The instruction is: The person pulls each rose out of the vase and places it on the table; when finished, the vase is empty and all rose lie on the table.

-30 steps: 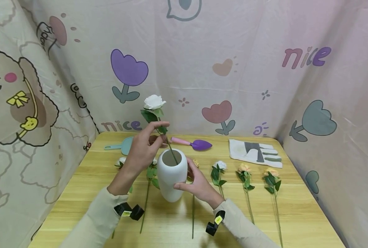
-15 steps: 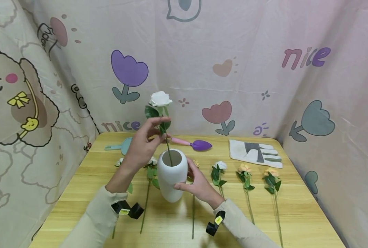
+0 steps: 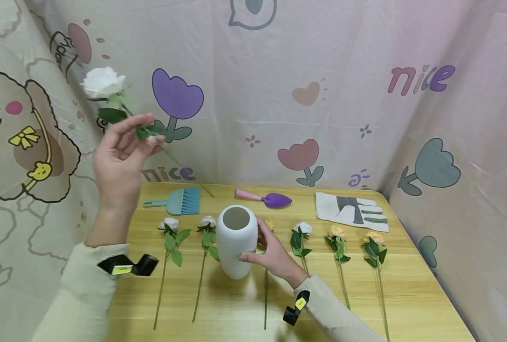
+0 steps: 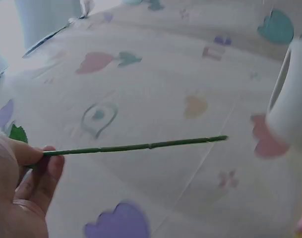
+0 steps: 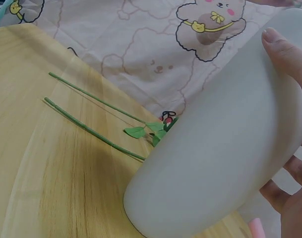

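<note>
Up at the left of the head view, my left hand [image 3: 122, 159] pinches a white rose [image 3: 104, 82] by its stem, just under the leaves. The bloom tilts up and left while the bare stem slants down to the right. In the left wrist view the green stem [image 4: 151, 146] runs out from thumb and fingers, its cut end apart from the vase [image 4: 294, 94]. My right hand [image 3: 276, 254] grips the white vase [image 3: 237, 249] round its right side, thumb in front, other fingers mostly hidden behind it. The vase mouth faces up, and no stem shows in it.
White roses [image 3: 169, 224] lie left of the vase, and a white rose [image 3: 303, 229] and yellow roses [image 3: 336, 232] lie right of it. Behind are a blue dustpan with brush [image 3: 183, 202], a purple trowel [image 3: 277, 200] and a work glove [image 3: 351, 210]. A printed curtain [image 3: 253, 61] surrounds the table.
My left hand has lifted the white rose out of the vase mouth and carried it up and left, tilting it. The right hand and vase have stayed in place.
</note>
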### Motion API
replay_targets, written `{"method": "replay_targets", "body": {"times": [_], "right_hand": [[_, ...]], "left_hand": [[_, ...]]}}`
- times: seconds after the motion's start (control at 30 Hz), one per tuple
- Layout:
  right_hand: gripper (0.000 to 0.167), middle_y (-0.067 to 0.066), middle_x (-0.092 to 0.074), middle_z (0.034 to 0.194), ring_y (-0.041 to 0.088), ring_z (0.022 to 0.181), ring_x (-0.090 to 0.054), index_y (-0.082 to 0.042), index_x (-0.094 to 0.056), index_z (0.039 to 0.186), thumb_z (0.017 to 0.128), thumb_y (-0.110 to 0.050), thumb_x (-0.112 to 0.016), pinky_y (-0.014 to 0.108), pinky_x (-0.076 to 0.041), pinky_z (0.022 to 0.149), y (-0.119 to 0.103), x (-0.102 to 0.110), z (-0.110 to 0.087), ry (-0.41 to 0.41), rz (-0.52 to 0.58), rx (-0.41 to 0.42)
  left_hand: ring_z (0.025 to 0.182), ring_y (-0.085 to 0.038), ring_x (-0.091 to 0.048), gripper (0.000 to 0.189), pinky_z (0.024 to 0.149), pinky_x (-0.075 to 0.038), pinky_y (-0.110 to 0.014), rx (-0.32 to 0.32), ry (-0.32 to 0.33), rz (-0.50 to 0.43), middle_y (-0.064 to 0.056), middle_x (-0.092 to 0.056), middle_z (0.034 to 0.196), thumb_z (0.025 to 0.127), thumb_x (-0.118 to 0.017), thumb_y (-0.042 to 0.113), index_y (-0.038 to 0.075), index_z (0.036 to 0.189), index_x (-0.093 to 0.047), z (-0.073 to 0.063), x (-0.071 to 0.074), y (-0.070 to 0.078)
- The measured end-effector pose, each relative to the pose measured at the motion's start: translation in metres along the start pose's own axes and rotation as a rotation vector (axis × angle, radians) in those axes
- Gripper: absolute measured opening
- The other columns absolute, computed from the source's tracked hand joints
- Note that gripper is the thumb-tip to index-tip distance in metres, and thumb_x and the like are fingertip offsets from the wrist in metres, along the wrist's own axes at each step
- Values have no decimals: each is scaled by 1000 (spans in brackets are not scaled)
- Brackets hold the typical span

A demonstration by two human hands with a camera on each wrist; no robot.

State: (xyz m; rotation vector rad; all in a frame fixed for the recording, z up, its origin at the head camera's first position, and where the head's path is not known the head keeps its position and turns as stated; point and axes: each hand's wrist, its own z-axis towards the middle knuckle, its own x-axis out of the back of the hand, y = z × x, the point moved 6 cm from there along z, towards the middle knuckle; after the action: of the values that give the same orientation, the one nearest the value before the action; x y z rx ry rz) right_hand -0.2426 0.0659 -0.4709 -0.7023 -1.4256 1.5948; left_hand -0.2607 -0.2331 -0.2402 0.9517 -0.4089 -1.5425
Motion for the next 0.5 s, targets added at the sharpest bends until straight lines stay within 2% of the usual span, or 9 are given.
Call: {"method": "replay_targets", "body": {"times": [0.1, 0.17, 0.27, 0.33, 0.4, 0.43, 0.5], "right_hand": [[95, -2, -58, 158, 28, 137, -61, -41, -37, 166, 89, -46, -92, 58, -47, 118, 0, 0, 0, -5, 4, 0], [95, -2, -57, 158, 27, 138, -61, -41, -37, 166, 89, -46, -92, 58, -47, 118, -1, 0, 0, -8, 7, -1], [95, -2, -57, 158, 28, 138, -61, -41, -37, 166, 89, -46, -92, 56, -47, 118, -1, 0, 0, -6, 8, -4], [95, -3, -57, 158, 27, 138, -61, -41, -37, 166, 89, -45, -92, 55, -47, 118, -1, 1, 0, -6, 7, -7], [95, -3, -57, 158, 27, 138, -61, -41, -37, 166, 88, -46, -92, 54, -47, 118, -1, 1, 0, -4, 6, -8], [95, -3, -57, 158, 26, 138, -60, -41, -37, 166, 88, -46, -92, 54, -47, 118, -1, 1, 0, -5, 7, -9], [95, -3, -57, 158, 26, 138, -60, -40, -37, 166, 88, -46, -92, 54, -47, 118, -1, 0, 0, -7, 7, -10]], "left_hand": [[96, -17, -80, 39, 93, -66, -27, 38, -11, 106, -13, -77, 130, 99, -72, -10, -2, 137, -70, 0, 27, 2], [96, -11, -80, 41, 94, -63, -19, 100, -47, 207, -6, -78, 125, 100, -73, -6, 1, 140, -69, -3, 48, -3], [96, 0, -78, 44, 93, -58, -8, 222, -112, 465, 12, -79, 114, 104, -72, 6, 10, 148, -67, -10, 84, -15], [96, 5, -76, 46, 94, -56, -7, 320, -171, 650, 22, -78, 112, 108, -71, 17, 19, 153, -63, -16, 108, -25], [95, 8, -74, 49, 89, -52, -7, 395, -244, 849, 27, -78, 109, 109, -70, 29, 26, 157, -59, -24, 129, -34], [96, 9, -73, 51, 88, -51, -7, 421, -285, 917, 29, -78, 110, 109, -70, 32, 28, 159, -58, -29, 139, -39], [94, 9, -72, 52, 84, -51, -9, 453, -349, 997, 28, -78, 108, 109, -70, 34, 27, 159, -58, -39, 155, -51]]}}
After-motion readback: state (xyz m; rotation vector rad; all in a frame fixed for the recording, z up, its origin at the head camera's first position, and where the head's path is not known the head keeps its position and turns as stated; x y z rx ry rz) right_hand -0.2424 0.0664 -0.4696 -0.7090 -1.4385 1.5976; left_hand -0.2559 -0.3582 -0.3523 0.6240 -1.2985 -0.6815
